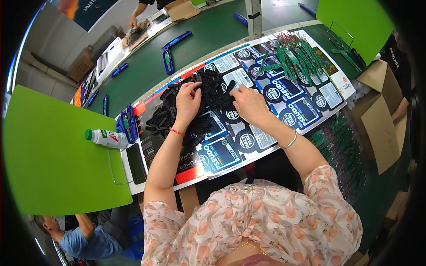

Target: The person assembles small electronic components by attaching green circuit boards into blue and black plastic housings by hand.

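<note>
A heap of small black plastic pieces [166,113] lies on a printed cardboard sheet [326,99] in front of me. My left hand [188,101] is over the heap, its fingers curled together at the pieces. Whatever is between those fingertips is too small to make out. At the heap's right edge, my right hand [249,103] pinches a small black plastic strip [231,86] between thumb and finger. Beyond my right hand, a bundle of narrow green circuit boards [295,60] with thin wires rests on the sheet's far right part.
Green panels [57,150] stand at both sides. Near the left one are a white bottle [106,138], a black phone [136,164] and a blue plastic housing [129,124]. More blue housings [167,60] lie farther back. An open cardboard box [384,102] stands right; other people work nearby.
</note>
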### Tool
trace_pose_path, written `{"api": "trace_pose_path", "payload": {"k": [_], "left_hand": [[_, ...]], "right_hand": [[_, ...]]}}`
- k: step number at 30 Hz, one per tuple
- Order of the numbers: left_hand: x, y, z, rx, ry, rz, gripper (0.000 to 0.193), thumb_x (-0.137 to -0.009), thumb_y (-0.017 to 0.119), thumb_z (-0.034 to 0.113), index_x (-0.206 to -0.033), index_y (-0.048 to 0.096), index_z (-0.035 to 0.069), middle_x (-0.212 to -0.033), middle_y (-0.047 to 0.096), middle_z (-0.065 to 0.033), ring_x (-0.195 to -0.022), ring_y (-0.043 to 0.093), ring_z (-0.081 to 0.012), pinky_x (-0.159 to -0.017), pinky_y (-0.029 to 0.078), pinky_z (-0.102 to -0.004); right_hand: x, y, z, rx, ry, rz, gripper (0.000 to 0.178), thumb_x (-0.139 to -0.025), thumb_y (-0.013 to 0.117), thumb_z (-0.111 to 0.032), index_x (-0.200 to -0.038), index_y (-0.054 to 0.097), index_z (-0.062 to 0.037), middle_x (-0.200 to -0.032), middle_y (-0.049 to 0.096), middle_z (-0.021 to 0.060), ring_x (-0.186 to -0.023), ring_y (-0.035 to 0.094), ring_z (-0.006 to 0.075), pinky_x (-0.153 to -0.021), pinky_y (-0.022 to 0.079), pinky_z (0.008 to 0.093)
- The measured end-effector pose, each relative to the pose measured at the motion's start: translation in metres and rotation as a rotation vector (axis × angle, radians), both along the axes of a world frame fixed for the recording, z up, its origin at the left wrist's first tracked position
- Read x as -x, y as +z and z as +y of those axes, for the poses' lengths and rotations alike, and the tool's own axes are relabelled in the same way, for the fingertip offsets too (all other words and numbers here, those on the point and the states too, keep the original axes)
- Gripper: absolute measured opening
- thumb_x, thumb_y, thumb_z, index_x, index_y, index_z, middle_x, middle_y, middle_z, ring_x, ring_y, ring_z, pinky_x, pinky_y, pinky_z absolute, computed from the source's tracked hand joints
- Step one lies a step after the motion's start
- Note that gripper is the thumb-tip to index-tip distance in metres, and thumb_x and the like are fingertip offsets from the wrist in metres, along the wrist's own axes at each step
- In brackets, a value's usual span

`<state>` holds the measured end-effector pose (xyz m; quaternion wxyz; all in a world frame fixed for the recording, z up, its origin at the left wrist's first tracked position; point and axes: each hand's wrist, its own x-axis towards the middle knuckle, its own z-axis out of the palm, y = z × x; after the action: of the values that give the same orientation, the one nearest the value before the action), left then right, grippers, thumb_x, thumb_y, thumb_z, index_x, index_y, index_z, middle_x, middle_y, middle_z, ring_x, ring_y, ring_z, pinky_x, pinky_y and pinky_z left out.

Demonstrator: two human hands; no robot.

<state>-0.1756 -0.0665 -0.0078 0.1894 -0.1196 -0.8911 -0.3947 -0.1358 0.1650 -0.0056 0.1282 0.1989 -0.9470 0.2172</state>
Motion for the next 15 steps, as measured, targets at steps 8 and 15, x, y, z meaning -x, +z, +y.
{"api": "trace_pose_path", "payload": {"k": [8, 15], "left_hand": [[0.002, -0.003, 0.000, -0.049, 0.021, 0.045, 0.018, -0.084, 0.064, 0.007, -0.101, 0.072, 0.004, -0.094, 0.066, -0.0087, -0.065, 0.060, -0.0166, -0.064, 0.049, -0.0296], [0.002, -0.007, -0.001, -0.042, 0.060, 0.047, 0.017, -0.088, 0.063, 0.008, -0.101, 0.073, 0.004, -0.091, 0.066, -0.0064, -0.067, 0.059, -0.0129, -0.065, 0.048, -0.0261]], "right_hand": [[-0.027, 0.003, 0.021, 0.147, -0.078, 0.050, 0.030, -0.077, 0.062, -0.001, -0.107, 0.064, -0.0046, -0.091, 0.062, 0.0150, -0.079, 0.064, 0.0342, -0.069, 0.053, 0.0442], [-0.043, 0.000, 0.034, 0.187, -0.126, 0.061, 0.034, -0.074, 0.064, 0.001, -0.108, 0.063, -0.0017, -0.096, 0.059, 0.0176, -0.087, 0.062, 0.0351, -0.075, 0.052, 0.0430]]}}
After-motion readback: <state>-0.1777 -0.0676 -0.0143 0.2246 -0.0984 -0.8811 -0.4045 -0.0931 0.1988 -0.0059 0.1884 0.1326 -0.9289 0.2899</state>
